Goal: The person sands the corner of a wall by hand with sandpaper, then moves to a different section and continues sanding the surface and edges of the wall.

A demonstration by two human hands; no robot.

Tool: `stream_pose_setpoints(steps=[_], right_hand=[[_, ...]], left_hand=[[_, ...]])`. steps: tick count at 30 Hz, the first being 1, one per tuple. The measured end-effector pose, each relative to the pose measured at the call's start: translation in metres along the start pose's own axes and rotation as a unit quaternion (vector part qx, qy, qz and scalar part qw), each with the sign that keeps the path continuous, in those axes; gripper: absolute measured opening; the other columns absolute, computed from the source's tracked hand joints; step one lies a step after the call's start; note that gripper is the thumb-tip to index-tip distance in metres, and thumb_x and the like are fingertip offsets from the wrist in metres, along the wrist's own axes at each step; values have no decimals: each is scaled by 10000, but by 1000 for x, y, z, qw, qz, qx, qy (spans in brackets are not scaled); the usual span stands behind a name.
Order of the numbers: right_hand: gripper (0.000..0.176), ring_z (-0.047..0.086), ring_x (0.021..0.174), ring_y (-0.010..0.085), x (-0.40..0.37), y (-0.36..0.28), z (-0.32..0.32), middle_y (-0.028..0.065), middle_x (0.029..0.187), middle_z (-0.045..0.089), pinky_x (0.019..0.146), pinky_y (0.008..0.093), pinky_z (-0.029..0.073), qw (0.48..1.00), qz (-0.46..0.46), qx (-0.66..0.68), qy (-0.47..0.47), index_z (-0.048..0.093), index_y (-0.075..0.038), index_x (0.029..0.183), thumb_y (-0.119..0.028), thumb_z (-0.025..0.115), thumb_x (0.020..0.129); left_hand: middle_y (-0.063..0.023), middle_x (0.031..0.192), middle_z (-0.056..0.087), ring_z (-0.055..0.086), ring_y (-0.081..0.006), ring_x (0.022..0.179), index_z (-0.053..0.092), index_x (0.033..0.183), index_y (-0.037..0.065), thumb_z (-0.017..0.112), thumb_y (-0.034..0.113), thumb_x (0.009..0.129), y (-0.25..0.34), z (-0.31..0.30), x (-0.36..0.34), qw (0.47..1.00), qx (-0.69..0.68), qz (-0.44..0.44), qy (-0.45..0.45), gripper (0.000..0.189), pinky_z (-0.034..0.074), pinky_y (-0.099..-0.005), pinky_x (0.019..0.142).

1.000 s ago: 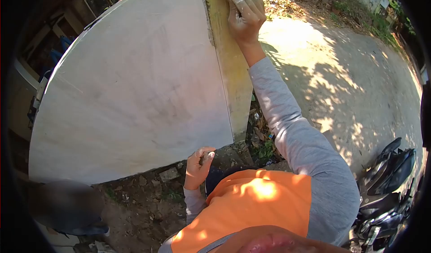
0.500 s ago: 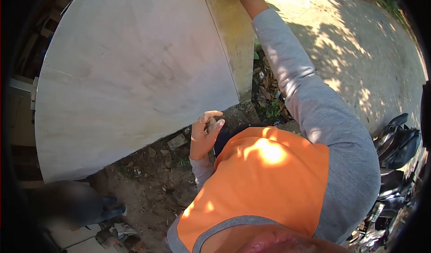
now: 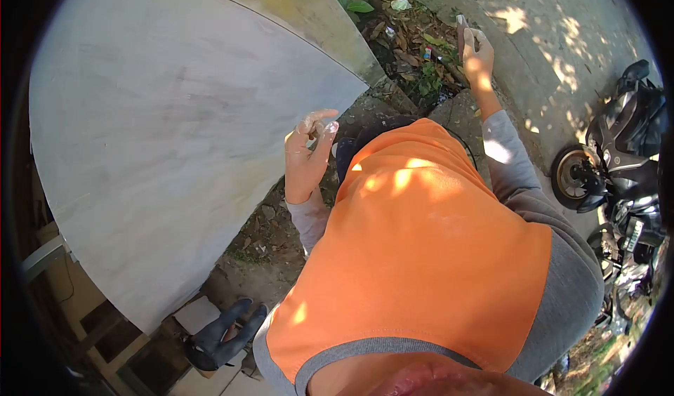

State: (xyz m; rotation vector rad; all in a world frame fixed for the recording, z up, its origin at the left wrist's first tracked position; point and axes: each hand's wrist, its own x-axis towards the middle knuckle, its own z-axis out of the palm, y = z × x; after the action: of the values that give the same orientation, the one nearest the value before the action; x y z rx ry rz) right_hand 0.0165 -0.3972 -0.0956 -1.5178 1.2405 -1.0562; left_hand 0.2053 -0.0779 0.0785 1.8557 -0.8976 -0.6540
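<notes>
My left hand (image 3: 309, 150) is raised just in front of a large whitish wall panel (image 3: 168, 129). Its fingers are loosely curled, with a gap between index finger and thumb. Pale smears mark the thumb and fingertips, and I make out nothing held there. Out to the right, my right hand (image 3: 479, 60) pinches a thin brownish flat piece (image 3: 461, 34) with a whitish end; its exact kind is too small to tell. This hand is away from the wall, above the edge of the concrete ground.
A yellowish side face (image 3: 281, 10) adjoins the panel. Leaves and litter (image 3: 411, 45) lie at its foot. Parked motorcycles (image 3: 618, 157) stand at right on the concrete. At lower left another person's legs (image 3: 228, 333) show close to the panel's lower end.
My right hand has come down from the yellowish face to the lower right. The left hand's fingers have spread a little. The view has turned, showing more of the motorcycles and the other person's legs.
</notes>
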Motion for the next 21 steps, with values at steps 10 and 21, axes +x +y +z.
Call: stream_pose_setpoints(steps=[10, 21], right_hand=[[270, 401, 575, 12, -113, -127, -12, -88, 663, 498, 507, 197, 282, 905, 120, 224, -342, 679, -65, 971, -323, 605, 996], [324, 415, 609, 50, -174, -171, 16, -49, 644, 469, 527, 252, 332, 882, 217, 135, -397, 569, -81, 728, -308, 696, 922]], left_hand=[[-124, 1182, 623, 605, -175, 995, 483, 1387, -16, 630, 75, 926, 9, 59, 32, 978, -69, 87, -175, 492, 441, -325, 918], [-30, 931, 661, 594, -114, 878, 666, 1052, -4, 674, 33, 901, -26, 8, 39, 946, -154, 43, -283, 156, 484, -271, 804]])
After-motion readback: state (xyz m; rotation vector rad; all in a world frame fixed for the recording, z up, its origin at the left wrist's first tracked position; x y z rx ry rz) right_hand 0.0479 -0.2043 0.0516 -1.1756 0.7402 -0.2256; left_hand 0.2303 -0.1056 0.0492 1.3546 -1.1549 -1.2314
